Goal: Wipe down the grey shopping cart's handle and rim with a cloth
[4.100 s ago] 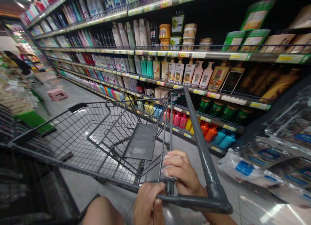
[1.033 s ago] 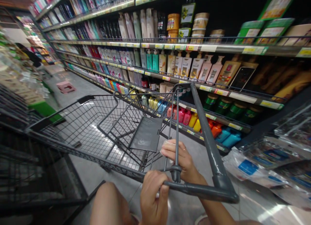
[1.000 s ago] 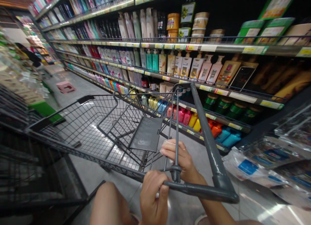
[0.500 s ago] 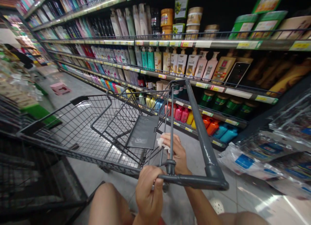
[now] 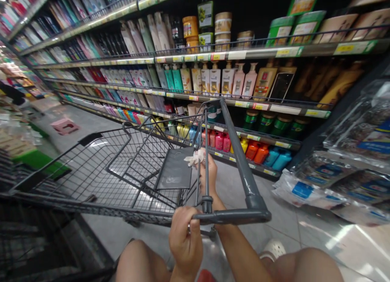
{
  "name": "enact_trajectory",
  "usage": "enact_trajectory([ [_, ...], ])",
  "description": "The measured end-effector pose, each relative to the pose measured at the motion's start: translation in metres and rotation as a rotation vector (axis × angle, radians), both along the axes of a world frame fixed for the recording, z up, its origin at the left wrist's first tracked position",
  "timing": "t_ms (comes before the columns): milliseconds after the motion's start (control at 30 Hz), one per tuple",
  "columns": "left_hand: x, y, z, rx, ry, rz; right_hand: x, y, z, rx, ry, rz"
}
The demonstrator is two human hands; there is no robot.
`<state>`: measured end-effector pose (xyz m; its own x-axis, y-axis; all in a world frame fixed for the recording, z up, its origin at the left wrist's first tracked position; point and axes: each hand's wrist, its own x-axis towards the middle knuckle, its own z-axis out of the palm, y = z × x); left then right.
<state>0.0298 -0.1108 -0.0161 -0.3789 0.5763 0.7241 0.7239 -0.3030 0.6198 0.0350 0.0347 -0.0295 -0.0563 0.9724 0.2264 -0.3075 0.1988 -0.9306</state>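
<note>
A grey wire shopping cart (image 5: 128,172) stands before me, with a flat grey panel (image 5: 174,168) inside its near end. My left hand (image 5: 185,233) is wrapped round the cart's frame near the corner by the handle bar (image 5: 240,156). Behind the upright rods, my right hand (image 5: 209,172) is closed on a crumpled white wipe (image 5: 195,157), which lies against a thin rod beside the panel. The rods partly hide the fingers of my right hand.
Shelves (image 5: 262,107) of bottles and jars run along the far side. Bagged packs (image 5: 332,188) hang at the right. A pink stool (image 5: 64,126) stands on the floor at the left, near a green-edged display (image 5: 39,154). A dark rack is at the lower left.
My right hand has moved up along the rods with the wipe. The view has shifted slightly, so shelves and cart appear further left. My left hand keeps its hold.
</note>
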Motion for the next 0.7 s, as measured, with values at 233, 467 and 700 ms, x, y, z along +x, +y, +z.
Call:
enact_trajectory([
  [233, -0.001, 0.003, -0.005, 0.017, 0.024, 0.028, 0.019, -0.023, -0.009, -0.101, 0.173, 0.207],
  [467, -0.003, 0.003, -0.003, 0.010, 0.007, -0.003, 0.077, -0.057, -0.009, 0.002, 0.069, 0.223],
  [700, -0.005, 0.004, 0.000, -0.039, -0.033, -0.051, 0.104, -0.105, -0.026, -0.299, 0.255, 0.199],
])
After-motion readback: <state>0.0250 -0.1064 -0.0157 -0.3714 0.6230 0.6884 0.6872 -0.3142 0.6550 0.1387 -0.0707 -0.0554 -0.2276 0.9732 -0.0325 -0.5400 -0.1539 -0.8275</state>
